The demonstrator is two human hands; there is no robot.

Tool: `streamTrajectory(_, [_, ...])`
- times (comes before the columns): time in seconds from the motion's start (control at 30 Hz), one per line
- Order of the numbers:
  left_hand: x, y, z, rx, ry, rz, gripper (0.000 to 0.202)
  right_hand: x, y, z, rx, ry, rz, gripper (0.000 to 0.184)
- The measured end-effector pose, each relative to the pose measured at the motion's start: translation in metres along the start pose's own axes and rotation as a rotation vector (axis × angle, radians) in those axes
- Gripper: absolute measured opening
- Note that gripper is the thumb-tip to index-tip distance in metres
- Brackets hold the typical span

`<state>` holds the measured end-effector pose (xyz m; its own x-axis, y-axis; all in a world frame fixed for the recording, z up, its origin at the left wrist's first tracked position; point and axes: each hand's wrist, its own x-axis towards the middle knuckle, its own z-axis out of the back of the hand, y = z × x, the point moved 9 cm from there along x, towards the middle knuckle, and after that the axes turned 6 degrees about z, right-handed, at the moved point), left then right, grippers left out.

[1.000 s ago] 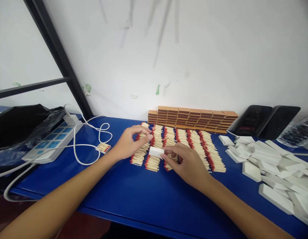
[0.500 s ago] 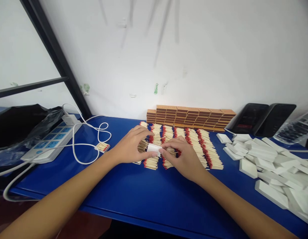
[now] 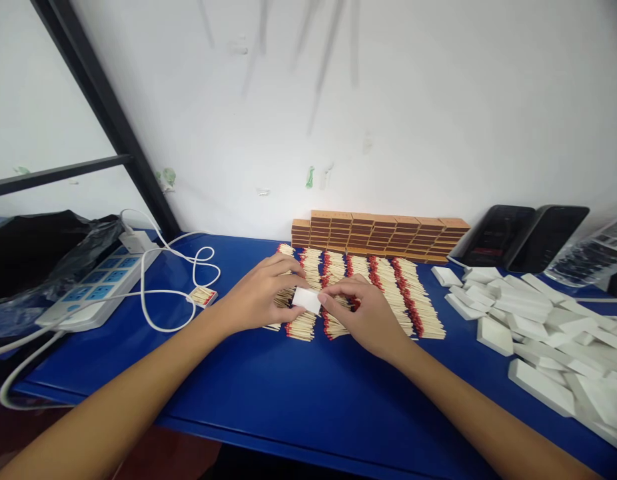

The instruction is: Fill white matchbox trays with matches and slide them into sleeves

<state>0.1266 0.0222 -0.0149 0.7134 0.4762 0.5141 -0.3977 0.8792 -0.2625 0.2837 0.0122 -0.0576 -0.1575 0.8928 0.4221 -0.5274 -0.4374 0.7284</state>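
Observation:
Both of my hands meet over rows of red-tipped matches [image 3: 388,293] laid out on the blue table [image 3: 298,393]. My right hand [image 3: 366,317] pinches a small white matchbox tray [image 3: 307,300] at its right end. My left hand [image 3: 258,297] has its fingers curled, with the thumb and fingertips on the tray's left end and on the matches beneath it. Whether it also grips matches is hidden. A filled tray of matches [image 3: 203,295] lies apart to the left.
A stack of brown matchbox sleeves [image 3: 378,237] stands against the wall. Several empty white trays [image 3: 538,333] are heaped at the right, with two black devices [image 3: 528,235] behind them. A power strip [image 3: 96,290], white cable [image 3: 168,293] and black plastic bag [image 3: 33,250] lie at the left.
My left hand has moved right from the match rows onto the white tray, which my right hand holds. The tray has shifted slightly left and tilted.

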Motion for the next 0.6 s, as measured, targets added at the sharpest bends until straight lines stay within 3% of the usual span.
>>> streamTrajectory(0.6, [0.0000,-0.0042,-0.0015,0.003,0.004,-0.048,0.029,0.0013,-0.0070,-0.0031,0.030,0.025,-0.073,0.024])
